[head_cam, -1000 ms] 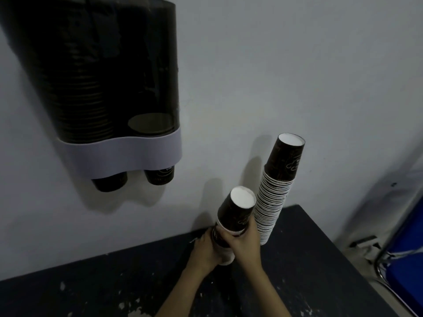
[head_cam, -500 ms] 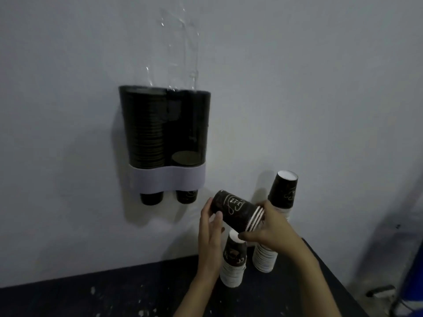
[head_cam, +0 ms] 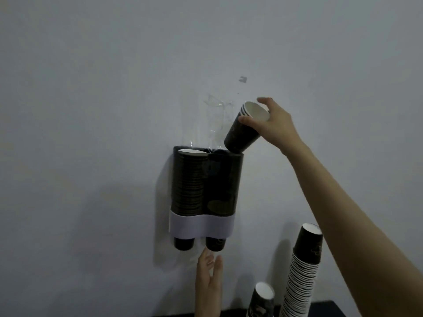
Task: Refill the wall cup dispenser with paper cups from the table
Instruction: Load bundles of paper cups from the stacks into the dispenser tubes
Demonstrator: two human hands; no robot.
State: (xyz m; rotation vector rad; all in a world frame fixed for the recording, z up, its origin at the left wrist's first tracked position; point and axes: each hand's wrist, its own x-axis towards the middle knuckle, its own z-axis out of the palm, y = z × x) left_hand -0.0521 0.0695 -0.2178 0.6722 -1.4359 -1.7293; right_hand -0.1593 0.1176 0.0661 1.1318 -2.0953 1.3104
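A dark two-tube cup dispenser (head_cam: 206,186) with a white lower band hangs on the wall. Its left tube is full to the top; its right tube holds only a few cups at the bottom. My right hand (head_cam: 273,124) grips a small nested stack of dark paper cups (head_cam: 243,131), tilted, its base at the open top of the right tube. My left hand (head_cam: 209,282) is open, fingers up, just under the cup sticking out of the right tube's bottom (head_cam: 215,243).
A tall stack of upside-down paper cups (head_cam: 302,273) and a shorter stack (head_cam: 262,300) stand on the dark table (head_cam: 329,310) at the lower right. Clear tape (head_cam: 217,120) is stuck to the grey wall above the dispenser.
My right hand has lifted the small cup stack from table height to the top of the right tube. My left hand let go of it and moved under the dispenser.
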